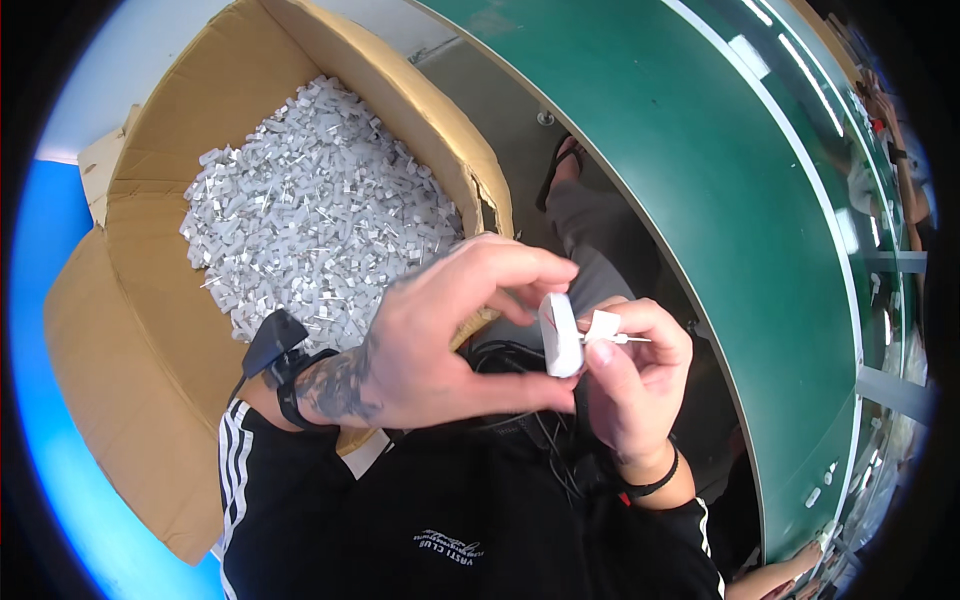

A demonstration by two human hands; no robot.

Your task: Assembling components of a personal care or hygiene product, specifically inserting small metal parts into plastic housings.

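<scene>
In front of my body, my left hand (440,335) curls its fingers and thumb round a white rounded plastic piece (562,338), seen nearly edge-on. Close against its right side, my right hand (640,375) pinches a small white plastic part (602,325) with a flat tab and a thin pin sticking out to the right. Whether the two pieces are joined cannot be made out, as the fingers cover the place where they meet.
A large open cardboard box (160,250) at left holds a heap of small white plastic parts (320,200). A green worktable (700,150) curves along the right, with a few small white pieces (815,495) and another person's hand (800,560) near its lower end. Black cables (555,450) hang below my hands.
</scene>
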